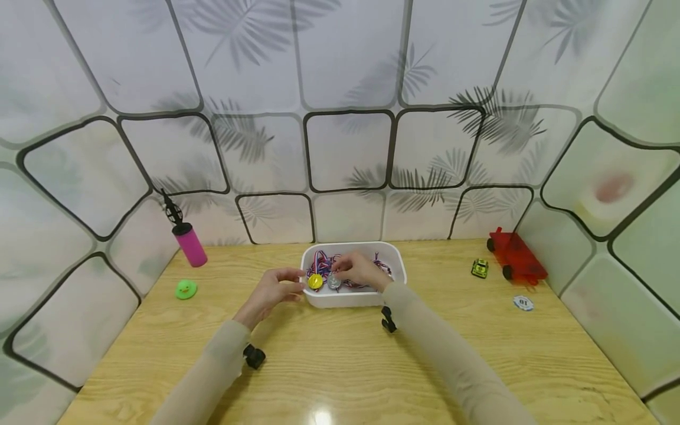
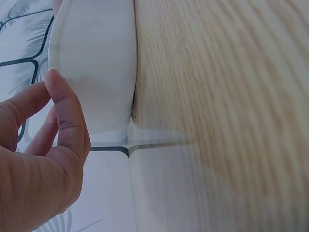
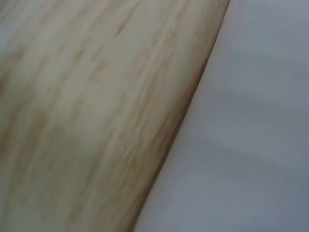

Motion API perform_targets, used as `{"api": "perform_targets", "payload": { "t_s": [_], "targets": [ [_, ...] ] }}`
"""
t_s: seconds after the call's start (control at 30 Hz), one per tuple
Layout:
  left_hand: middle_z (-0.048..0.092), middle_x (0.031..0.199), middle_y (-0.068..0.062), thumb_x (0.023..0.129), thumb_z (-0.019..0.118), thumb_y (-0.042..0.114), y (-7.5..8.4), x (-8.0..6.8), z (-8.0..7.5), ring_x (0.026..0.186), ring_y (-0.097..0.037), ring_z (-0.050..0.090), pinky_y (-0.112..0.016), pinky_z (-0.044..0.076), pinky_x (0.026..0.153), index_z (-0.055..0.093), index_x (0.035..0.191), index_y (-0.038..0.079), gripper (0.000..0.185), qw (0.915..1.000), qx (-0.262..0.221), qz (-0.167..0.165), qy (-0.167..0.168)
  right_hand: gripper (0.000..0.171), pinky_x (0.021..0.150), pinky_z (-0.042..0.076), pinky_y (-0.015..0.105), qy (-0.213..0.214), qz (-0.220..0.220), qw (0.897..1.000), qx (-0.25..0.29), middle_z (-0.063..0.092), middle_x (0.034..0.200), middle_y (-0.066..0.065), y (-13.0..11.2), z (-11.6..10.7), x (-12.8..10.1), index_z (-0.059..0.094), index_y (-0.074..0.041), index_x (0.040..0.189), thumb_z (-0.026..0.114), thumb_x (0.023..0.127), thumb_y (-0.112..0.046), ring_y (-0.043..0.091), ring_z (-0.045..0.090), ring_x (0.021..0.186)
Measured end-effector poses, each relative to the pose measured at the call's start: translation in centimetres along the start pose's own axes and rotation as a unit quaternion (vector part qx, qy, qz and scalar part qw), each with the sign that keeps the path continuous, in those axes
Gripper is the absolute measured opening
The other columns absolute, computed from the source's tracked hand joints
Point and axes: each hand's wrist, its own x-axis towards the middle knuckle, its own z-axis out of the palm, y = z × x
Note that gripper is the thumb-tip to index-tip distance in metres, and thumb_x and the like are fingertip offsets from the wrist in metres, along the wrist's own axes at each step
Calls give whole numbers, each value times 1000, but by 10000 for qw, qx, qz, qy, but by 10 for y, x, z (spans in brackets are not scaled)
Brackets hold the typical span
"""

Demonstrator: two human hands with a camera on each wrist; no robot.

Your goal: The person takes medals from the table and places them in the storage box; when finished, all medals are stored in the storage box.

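Fingers of right hand (image 1: 361, 270) pinch silver medal (image 1: 333, 282); left hand (image 1: 272, 290) relaxed beside bin (image 1: 395, 260).

Light is bright, even and soft, falling from overhead: a white glare spot sits on the bench (image 1: 340, 366) at its near edge. Shadows are faint. The head view bends strongly toward its edges, curving the wall panels (image 1: 347, 150). Both wrist views are smeared and out of focus; only the fingers (image 2: 65, 104) look fairly sharp.
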Motion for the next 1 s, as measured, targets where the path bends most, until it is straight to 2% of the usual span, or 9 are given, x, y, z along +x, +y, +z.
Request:
{"api": "perform_targets", "payload": {
  "t_s": [0.27,0.57,0.8,1.0],
  "targets": [
    [60,99,-9,89,67,-2,0,-1,0,79,-16,67,-30,60,71,59,127,-9,40,10000,91,-3,2,19,79,52,23,-67,134,9998,-95,75,97,9,-3,0,-2,73,-3,105,71,87,-7,9,64,82],
    [60,101,-11,89,67,-1,0,0,0,80,-17,67,-32,60,73,59,127,-8,40,9999,124,-62,3,18,74,53,22,-5,247,9996,-134,74,96,10,-5,1,-2,73,-2,104,71,86,-4,11,64,79],
    [60,101,-10,88,68,-1,1,0,-1,81,-19,67,-33,61,74,58,127,-9,41,10000,86,-25,4,15,58,53,23,26,508,9987,20,73,89,9,-3,3,-1,73,-2,100,69,86,1,9,58,65],
    [61,100,-10,88,68,-2,-1,1,0,79,-17,67,-31,60,72,58,127,-9,41,10000,69,-55,11,15,59,51,20,34,466,9989,-38,74,90,9,-2,1,-1,73,-2,101,70,86,-1,8,58,65]
  ]
}}
